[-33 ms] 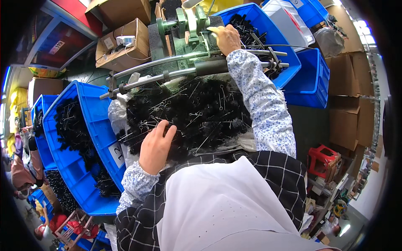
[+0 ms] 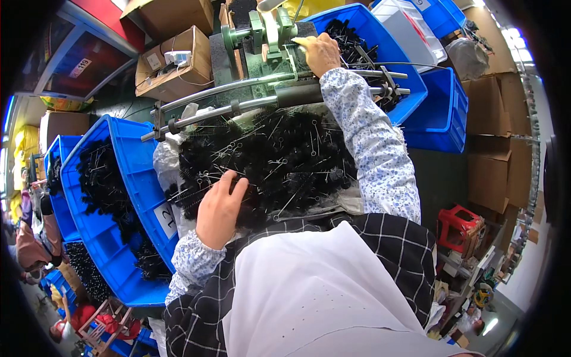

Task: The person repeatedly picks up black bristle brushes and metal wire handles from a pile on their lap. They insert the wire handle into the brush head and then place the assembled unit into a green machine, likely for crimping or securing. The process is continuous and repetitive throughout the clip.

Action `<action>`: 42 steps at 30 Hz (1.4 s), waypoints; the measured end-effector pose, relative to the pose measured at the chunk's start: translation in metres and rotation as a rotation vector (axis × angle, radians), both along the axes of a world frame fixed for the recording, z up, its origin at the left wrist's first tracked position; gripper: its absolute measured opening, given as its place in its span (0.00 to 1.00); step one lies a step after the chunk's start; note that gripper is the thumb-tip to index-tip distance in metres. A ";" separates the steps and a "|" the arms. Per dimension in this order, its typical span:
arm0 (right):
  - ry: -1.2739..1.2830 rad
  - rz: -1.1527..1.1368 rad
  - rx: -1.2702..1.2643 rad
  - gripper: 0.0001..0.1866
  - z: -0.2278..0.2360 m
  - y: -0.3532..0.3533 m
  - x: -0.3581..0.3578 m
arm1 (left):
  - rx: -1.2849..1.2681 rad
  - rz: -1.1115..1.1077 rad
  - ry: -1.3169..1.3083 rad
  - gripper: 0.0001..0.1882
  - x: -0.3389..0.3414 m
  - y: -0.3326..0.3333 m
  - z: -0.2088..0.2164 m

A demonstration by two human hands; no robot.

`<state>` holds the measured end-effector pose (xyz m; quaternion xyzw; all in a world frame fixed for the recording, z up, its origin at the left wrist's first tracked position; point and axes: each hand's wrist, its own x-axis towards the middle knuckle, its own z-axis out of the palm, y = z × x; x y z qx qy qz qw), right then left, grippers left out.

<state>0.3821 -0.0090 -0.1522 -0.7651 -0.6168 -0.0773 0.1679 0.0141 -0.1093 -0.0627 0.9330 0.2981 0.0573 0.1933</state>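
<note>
A pile of black-bristled wire brushes (image 2: 297,157) with looped metal ends lies in front of me. Over its left part is my left hand (image 2: 219,214), thumb and forefinger apart, fingertips among the brushes; I see nothing held in it. My right hand (image 2: 323,55) reaches to the green machine (image 2: 273,53) beyond the pile. Its fingers are pinched together, with yellow coverings on the tips. What they hold is too small to make out. Two metal rods (image 2: 232,110) run across between the pile and the machine.
A blue bin (image 2: 143,178) with black brushes stands at my left. Another blue bin (image 2: 410,89) holds brushes beyond my right arm. An open cardboard box (image 2: 172,77) sits left of the machine. A red stool (image 2: 459,229) is at the right; other people are at far lower left.
My left hand has shifted very slightly left over the pile. My right hand has moved a little left and away from me, still at the machine.
</note>
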 end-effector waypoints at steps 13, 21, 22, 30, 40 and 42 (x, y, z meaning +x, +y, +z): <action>-0.020 -0.177 -0.025 0.16 0.001 -0.013 -0.016 | 0.034 0.146 -0.276 0.11 -0.016 0.012 0.029; -0.067 -0.138 0.018 0.09 -0.001 0.010 -0.059 | 0.013 0.207 -0.499 0.12 -0.008 0.011 0.043; -0.067 -0.134 0.009 0.10 0.002 0.009 -0.057 | 0.010 0.207 -0.509 0.12 -0.007 0.011 0.042; -0.084 -0.228 -0.101 0.11 0.016 -0.018 0.002 | -0.123 0.215 -0.556 0.10 -0.002 0.011 0.035; -0.344 -0.483 0.061 0.21 0.050 -0.031 0.066 | -0.338 0.200 -0.600 0.11 0.013 0.011 0.026; -0.355 -0.324 0.204 0.35 0.073 -0.042 0.020 | -0.373 0.250 -0.635 0.12 0.015 0.009 0.021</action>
